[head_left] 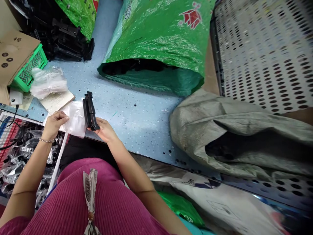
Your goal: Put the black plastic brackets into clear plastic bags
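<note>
Near the table's front edge, my right hand (105, 130) grips the lower end of a black plastic part (90, 111), long and narrow, held roughly upright. Thumb and fingers of my left hand (55, 124) are pinched together at the left side of a clear plastic bag (76, 120). The bag lies flat at the table edge, just left of the black part; whether other bags lie under it I cannot tell. Beyond it is a stack of plastic bags (50, 83), beside a piece of cardboard (57, 101).
A green woven sack (158, 39) with dark contents lies across the table. Black parts (69, 40) are heaped at the back left, near a green basket (26, 70) and cardboard box (17, 55). A grey sack (195, 117) is at right. Bagged parts (29, 147) fill a container below left.
</note>
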The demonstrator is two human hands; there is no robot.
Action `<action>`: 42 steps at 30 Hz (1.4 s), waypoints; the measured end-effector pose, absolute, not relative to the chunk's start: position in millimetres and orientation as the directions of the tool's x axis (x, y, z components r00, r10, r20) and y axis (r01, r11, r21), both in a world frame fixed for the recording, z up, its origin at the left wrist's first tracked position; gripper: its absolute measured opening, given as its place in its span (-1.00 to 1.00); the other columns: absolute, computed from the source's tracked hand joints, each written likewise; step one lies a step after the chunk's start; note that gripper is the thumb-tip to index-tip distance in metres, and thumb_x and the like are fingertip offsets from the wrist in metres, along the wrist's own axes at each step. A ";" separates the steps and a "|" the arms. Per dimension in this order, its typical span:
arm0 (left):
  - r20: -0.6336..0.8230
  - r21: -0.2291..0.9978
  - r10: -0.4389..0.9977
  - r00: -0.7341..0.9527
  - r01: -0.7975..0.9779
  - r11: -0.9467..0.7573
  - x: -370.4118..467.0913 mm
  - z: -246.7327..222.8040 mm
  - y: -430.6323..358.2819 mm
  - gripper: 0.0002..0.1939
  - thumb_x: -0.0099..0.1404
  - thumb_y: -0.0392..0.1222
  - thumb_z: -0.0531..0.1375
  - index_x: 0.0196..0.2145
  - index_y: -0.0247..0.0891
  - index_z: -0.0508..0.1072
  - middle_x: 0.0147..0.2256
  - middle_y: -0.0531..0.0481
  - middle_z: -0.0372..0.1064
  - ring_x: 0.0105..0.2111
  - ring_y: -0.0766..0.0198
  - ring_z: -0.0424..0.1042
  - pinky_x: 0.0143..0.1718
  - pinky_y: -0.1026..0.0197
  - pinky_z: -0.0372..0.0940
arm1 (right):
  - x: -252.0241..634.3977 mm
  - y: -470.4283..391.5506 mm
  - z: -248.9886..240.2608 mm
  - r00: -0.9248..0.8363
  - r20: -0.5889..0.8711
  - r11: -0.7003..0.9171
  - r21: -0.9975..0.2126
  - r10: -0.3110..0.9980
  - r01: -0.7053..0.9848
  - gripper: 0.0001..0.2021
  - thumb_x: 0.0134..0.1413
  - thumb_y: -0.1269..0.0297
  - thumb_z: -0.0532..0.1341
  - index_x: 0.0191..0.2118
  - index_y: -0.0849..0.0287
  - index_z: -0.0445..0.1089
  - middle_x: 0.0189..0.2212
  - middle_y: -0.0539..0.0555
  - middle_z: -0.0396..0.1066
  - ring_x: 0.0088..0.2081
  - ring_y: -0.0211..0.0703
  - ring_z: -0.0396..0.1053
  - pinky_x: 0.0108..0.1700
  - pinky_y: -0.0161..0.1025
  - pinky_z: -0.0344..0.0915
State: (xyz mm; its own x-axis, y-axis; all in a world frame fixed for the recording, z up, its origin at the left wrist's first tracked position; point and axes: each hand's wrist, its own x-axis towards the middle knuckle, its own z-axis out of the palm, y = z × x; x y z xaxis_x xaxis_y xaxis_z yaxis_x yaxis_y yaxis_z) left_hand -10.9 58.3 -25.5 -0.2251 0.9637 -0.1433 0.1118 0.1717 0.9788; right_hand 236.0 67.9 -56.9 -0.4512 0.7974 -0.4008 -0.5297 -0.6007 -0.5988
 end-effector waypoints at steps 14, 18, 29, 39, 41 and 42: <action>-0.066 0.917 0.996 -0.054 0.390 0.081 12.3 -23.9 60.4 -0.83 0.07 -0.10 0.38 -0.52 -0.23 0.53 -0.37 -0.01 0.38 -0.30 0.22 0.38 -0.24 0.15 0.28 | 211.0 77.2 -55.7 -0.613 -0.364 -0.701 -0.509 0.701 -0.499 -0.88 0.05 0.32 0.43 -0.33 0.22 0.52 -0.42 0.03 0.57 -0.42 -0.26 0.50 -0.32 -0.33 0.56; -0.085 0.937 0.993 -0.081 0.332 0.107 7.1 -19.2 61.8 -0.82 0.16 -0.07 0.33 -0.42 -0.25 0.59 -0.29 -0.05 0.42 -0.31 0.25 0.37 -0.30 0.18 0.29 | 216.4 78.6 -64.1 -0.541 -0.434 -0.692 -0.500 0.720 -0.520 -0.84 -0.01 0.34 0.47 -0.39 0.22 0.49 -0.44 0.03 0.55 -0.41 -0.25 0.51 -0.30 -0.32 0.58; 0.152 0.841 0.988 -0.028 0.529 -0.114 1.0 -12.9 47.7 -0.87 0.30 -0.24 0.18 -0.29 -0.22 0.56 -0.19 -0.08 0.55 -0.08 0.16 0.50 0.05 0.07 0.37 | 246.0 60.9 -45.1 -0.681 -0.315 -0.732 -0.469 0.661 -0.494 -0.77 0.17 0.22 0.35 -0.13 0.27 0.51 -0.30 0.12 0.59 -0.35 -0.24 0.54 -0.32 -0.39 0.55; 0.049 0.730 0.999 0.000 0.683 -0.036 -17.0 -20.8 45.9 -0.52 0.22 -0.31 0.19 0.10 -0.28 0.51 0.11 -0.21 0.43 -0.42 0.39 0.42 -0.30 0.22 0.40 | 247.9 24.1 -69.1 -0.755 -0.405 -0.846 -0.385 0.515 -0.370 -0.79 0.14 0.23 0.38 -0.22 0.29 0.48 -0.38 0.15 0.59 -0.47 -0.26 0.53 -0.45 -0.45 0.51; 0.085 0.714 0.994 0.061 0.692 -0.104 -18.2 -21.4 47.1 -0.45 0.21 -0.37 0.16 0.17 -0.27 0.46 0.15 -0.24 0.39 -0.42 0.40 0.41 -0.27 0.20 0.42 | 245.5 22.3 -68.5 -0.817 -0.368 -0.886 -0.315 0.444 -0.340 -0.78 0.23 0.23 0.31 -0.17 0.33 0.48 -0.35 0.18 0.59 -0.47 -0.28 0.52 -0.44 -0.44 0.52; 0.111 0.694 0.991 0.081 0.707 -0.135 -18.2 -20.7 47.4 -0.41 0.22 -0.39 0.15 0.22 -0.26 0.43 0.18 -0.26 0.36 -0.40 0.39 0.42 -0.23 0.18 0.44 | 242.9 22.2 -68.8 -0.841 -0.357 -0.907 -0.266 0.407 -0.326 -0.78 0.26 0.25 0.28 -0.15 0.34 0.48 -0.34 0.18 0.58 -0.47 -0.30 0.51 -0.44 -0.46 0.51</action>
